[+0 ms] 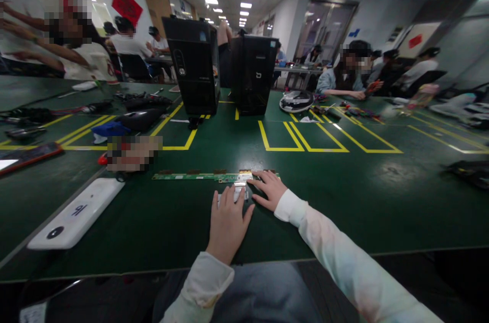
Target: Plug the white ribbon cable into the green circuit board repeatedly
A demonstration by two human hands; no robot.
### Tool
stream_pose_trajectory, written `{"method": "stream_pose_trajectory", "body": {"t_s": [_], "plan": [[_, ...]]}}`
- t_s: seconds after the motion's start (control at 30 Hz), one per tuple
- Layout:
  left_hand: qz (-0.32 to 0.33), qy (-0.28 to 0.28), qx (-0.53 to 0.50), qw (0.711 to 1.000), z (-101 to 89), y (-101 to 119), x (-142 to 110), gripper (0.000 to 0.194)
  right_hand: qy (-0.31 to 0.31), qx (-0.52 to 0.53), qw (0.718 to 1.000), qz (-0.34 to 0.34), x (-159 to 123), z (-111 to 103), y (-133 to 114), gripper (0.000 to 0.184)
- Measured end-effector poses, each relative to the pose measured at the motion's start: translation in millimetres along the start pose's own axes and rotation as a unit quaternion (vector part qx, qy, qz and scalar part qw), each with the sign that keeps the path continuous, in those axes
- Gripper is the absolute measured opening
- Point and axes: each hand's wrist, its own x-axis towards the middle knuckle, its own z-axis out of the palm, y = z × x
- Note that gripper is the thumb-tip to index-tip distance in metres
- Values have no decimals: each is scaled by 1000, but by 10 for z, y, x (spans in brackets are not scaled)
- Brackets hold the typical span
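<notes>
A long, narrow green circuit board (187, 177) lies flat on the green table, with brownish tabs along its far edge. Near its right part, a shiny silvery strip (240, 184) runs from the board toward a small whitish piece (244, 194). My left hand (228, 218) rests with fingers stretched out over that whitish piece, partly hiding it. The fingers of my right hand (270, 191) are spread at the right end of the board, and the fingertips seem to touch it. Neither hand wraps around anything.
Two black computer towers (194, 68) (254, 76) stand at the table's far side. A white power strip (78, 213) lies at left, near a red-edged device (30, 157) and cables (141, 101). A coiled cable bundle (296, 101) sits beyond. People work in the background.
</notes>
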Motion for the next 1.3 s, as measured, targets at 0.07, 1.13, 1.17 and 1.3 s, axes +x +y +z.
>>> {"method": "stream_pose_trajectory", "body": {"t_s": [0.07, 1.13, 1.17, 1.3], "plan": [[5, 0, 1, 1000, 7, -4, -3, 40, 1, -1, 1000, 1, 0, 1, -1, 49], [-8, -43, -19, 999, -30, -18, 39, 36, 9, 12, 1000, 6, 4, 97, 46, 51], [-6, -43, -18, 999, -29, -21, 40, 36, 9, 14, 1000, 7, 3, 97, 46, 51], [-1, -43, -15, 999, -29, -33, 38, 36, 4, 16, 1000, 10, -1, 66, 34, 52]]}}
